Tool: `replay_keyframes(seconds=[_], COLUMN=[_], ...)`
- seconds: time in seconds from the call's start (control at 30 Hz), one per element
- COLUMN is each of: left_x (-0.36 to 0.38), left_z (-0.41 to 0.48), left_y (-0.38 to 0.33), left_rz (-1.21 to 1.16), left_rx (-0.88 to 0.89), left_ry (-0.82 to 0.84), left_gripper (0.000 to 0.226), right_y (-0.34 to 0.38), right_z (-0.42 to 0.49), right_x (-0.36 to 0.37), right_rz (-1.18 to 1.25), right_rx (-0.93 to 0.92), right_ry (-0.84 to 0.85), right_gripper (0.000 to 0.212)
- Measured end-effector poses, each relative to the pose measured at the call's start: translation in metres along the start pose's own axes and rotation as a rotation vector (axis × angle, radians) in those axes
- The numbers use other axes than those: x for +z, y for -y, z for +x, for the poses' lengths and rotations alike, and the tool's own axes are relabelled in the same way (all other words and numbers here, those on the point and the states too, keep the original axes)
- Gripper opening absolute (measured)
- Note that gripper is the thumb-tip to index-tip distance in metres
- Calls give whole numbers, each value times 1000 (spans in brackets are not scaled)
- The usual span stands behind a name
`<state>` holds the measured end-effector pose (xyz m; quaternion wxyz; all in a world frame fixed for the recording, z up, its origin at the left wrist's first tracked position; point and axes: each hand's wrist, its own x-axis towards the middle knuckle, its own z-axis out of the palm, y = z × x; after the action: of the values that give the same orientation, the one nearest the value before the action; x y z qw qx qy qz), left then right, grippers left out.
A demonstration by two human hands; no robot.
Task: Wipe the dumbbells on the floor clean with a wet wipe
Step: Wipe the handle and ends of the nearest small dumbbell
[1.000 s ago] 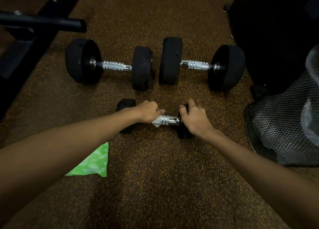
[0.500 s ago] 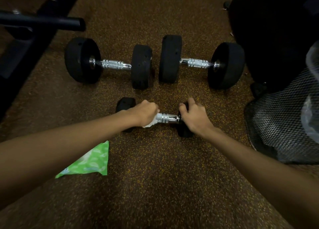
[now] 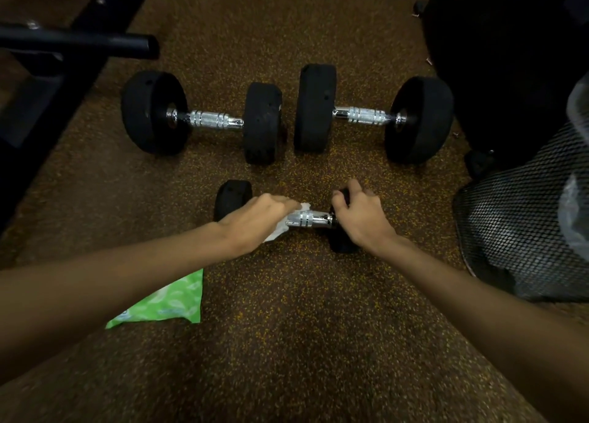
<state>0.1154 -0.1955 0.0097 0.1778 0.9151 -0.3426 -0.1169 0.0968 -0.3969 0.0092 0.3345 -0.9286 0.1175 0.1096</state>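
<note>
A small black dumbbell (image 3: 314,220) with a chrome handle lies on the speckled brown floor in front of me. My left hand (image 3: 255,223) presses a white wet wipe (image 3: 282,230) around the left part of that handle. My right hand (image 3: 358,217) grips the dumbbell's right weight and covers most of it. Behind, two larger dumbbells lie side by side: one on the left (image 3: 204,120), one on the right (image 3: 373,115), both with black round weights and chrome handles.
A green wet-wipe pack (image 3: 172,301) lies on the floor under my left forearm. A black mesh bin (image 3: 516,218) stands at the right, with dark gym equipment (image 3: 510,56) behind it. A black bar (image 3: 79,42) and frame run along the left.
My left hand with the wipe slid left along the small dumbbell's handle, then slightly back right, baring more chrome. My right hand stayed on the right weight.
</note>
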Motion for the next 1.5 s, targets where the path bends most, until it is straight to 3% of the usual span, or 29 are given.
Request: replay_keyframes(seconds=[0.1, 0.23, 0.37, 0.47, 0.67, 0.8, 0.97, 1.17, 1.27, 1.5], left_x=[-4, -4, -2, 0, 14, 12, 9, 9, 16, 11], left_z=[20, 42, 33, 22, -7, -20, -30, -24, -29, -37], left_y=[-1, -13, -3, -3, -15, -22, -5, 6, 14, 12], left_rz=[-73, -103, -283, -324, -39, 308, 524, 582, 659, 720], left_rx=[-158, -316, -300, -220, -23, 104, 382, 410, 419, 414], left_ry=[116, 270, 204, 118, 37, 143, -28, -37, -21, 6], left_gripper=[15, 39, 29, 35, 69, 65, 49, 49, 62, 24], right_y=[-1, -2, -3, -4, -2, -2, -2, -5, -5, -9], right_z=[2, 5, 3, 2, 1, 1, 1, 7, 8, 10], right_x=[1, 3, 4, 4, 3, 3, 2, 5, 5, 6], right_rz=[9, -1, 2, 4, 7, 5, 18, 42, 35, 25], right_rx=[12, 13, 3, -13, -6, -5, -8, 8, 8, -8], right_ry=[-9, -25, -30, -40, -35, -39, -29, -36, -29, -26], right_gripper=[36, 40, 38, 38, 37, 33, 32, 34, 35, 36])
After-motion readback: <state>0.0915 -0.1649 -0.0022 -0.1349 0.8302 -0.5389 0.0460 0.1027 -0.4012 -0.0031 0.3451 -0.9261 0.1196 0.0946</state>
